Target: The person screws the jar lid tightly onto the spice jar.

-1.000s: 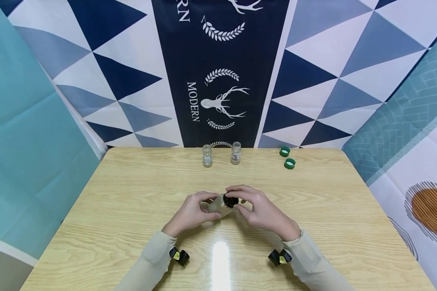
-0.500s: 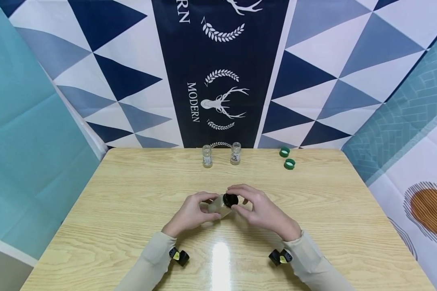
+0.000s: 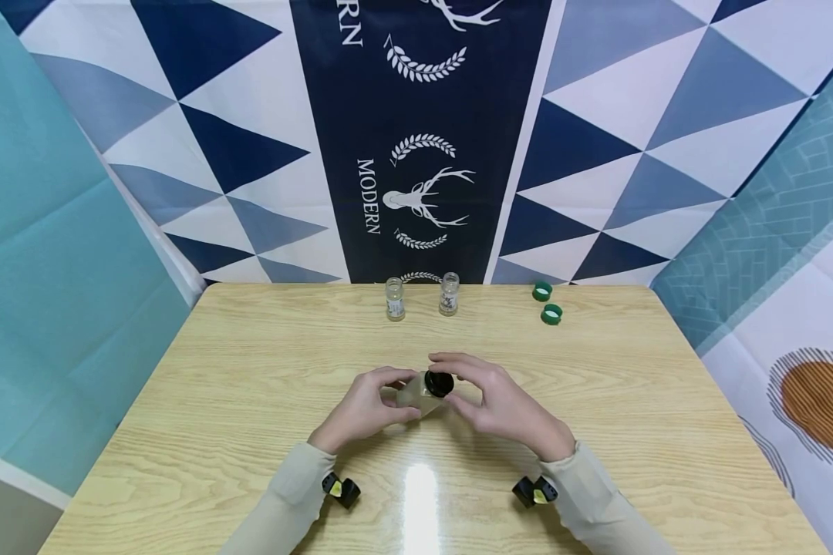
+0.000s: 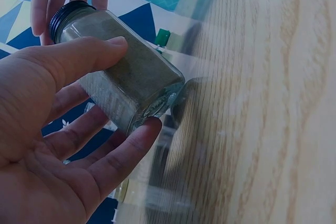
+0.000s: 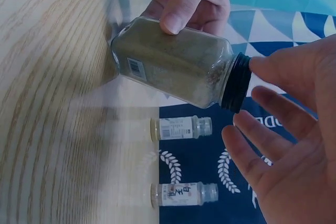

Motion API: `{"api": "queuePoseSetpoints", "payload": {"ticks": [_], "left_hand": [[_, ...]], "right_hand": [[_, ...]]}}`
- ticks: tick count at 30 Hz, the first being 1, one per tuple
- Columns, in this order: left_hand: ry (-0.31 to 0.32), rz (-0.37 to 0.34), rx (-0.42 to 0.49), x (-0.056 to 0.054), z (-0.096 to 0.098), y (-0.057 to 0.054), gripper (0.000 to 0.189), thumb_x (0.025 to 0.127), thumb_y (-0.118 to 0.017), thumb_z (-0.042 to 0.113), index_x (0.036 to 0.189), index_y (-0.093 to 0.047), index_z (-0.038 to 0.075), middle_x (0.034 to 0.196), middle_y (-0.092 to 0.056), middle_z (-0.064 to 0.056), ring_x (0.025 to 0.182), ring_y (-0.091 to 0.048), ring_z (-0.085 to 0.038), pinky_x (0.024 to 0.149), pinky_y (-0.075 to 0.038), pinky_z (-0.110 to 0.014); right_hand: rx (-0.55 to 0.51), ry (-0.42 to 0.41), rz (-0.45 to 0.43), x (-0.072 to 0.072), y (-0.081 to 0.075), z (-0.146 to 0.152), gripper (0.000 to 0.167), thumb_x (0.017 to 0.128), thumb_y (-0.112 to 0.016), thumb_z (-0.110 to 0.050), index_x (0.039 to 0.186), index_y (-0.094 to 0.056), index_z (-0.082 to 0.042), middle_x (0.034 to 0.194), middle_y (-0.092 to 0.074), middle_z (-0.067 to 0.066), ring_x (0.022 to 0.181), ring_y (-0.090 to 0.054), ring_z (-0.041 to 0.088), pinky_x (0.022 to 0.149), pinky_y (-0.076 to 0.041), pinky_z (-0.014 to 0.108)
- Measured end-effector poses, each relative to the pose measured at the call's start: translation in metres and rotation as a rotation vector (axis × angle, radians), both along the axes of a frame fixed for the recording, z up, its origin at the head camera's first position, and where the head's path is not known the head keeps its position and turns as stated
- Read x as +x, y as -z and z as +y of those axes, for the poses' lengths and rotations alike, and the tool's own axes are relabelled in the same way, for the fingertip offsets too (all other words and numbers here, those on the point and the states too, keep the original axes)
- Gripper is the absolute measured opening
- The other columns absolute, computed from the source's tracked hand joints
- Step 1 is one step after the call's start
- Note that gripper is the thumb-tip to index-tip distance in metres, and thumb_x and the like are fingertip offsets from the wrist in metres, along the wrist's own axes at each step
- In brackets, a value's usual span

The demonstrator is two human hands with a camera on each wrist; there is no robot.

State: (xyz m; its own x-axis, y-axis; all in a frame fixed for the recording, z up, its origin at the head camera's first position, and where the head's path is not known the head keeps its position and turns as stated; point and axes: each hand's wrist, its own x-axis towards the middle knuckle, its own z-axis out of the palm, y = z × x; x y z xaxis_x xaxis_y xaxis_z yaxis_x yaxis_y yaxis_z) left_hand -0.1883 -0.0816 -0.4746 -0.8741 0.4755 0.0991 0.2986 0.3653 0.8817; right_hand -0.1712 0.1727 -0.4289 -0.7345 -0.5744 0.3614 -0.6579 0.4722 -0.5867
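A square glass jar of greenish-brown powder (image 5: 168,66) with a black screw cap (image 5: 236,83) is held tilted just above the table, its cap toward the right. My left hand (image 3: 368,405) grips the jar's body, thumb on one side and fingers round the other and its base (image 4: 157,103). At the cap is my right hand (image 3: 489,397), its thumb touching one edge and curved fingertips near the opposite edge. The cap sits on the jar's neck; whether it is loose I cannot tell.
Two small uncapped glass bottles with labels, a left one (image 3: 395,301) and a right one (image 3: 449,295), stand at the table's back edge. Two green caps (image 3: 542,291) lie to their right. A patterned cloth (image 3: 416,116) hangs behind the wooden table (image 3: 250,370).
The right fingers shift slightly around the black cap. The left hand and the jar stay almost in place.
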Motion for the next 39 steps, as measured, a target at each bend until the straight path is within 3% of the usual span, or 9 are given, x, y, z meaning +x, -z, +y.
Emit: {"api": "queuePoseSetpoints", "payload": {"ticks": [9, 39], "left_hand": [[0.003, 0.001, -0.006, 0.0008, -0.0016, -0.0002, 0.052, 0.085, -0.086, 0.016, 0.133, -0.069, 0.013, 0.132, -0.066, -0.007, 0.113, -0.064, -0.022, 0.084, -0.062, -0.026], [0.008, -0.007, 0.003, 0.0001, -0.0008, 0.0002, 0.052, 0.085, -0.087, 0.016, 0.133, -0.069, 0.012, 0.133, -0.066, -0.007, 0.114, -0.064, -0.022, 0.085, -0.061, -0.024]], "right_hand": [[0.006, -0.020, 0.003, 0.0005, -0.0008, -0.0017, 0.048, 0.087, -0.070, 0.013, 0.129, -0.070, -0.011, 0.143, -0.063, 0.004, 0.132, -0.061, 0.023, 0.110, -0.051, 0.043], [0.016, 0.007, -0.009, 0.0003, -0.0001, -0.0010, 0.034, 0.094, -0.072, -0.004, 0.127, -0.071, -0.011, 0.140, -0.064, 0.006, 0.127, -0.063, 0.023, 0.100, -0.058, 0.042]]}}
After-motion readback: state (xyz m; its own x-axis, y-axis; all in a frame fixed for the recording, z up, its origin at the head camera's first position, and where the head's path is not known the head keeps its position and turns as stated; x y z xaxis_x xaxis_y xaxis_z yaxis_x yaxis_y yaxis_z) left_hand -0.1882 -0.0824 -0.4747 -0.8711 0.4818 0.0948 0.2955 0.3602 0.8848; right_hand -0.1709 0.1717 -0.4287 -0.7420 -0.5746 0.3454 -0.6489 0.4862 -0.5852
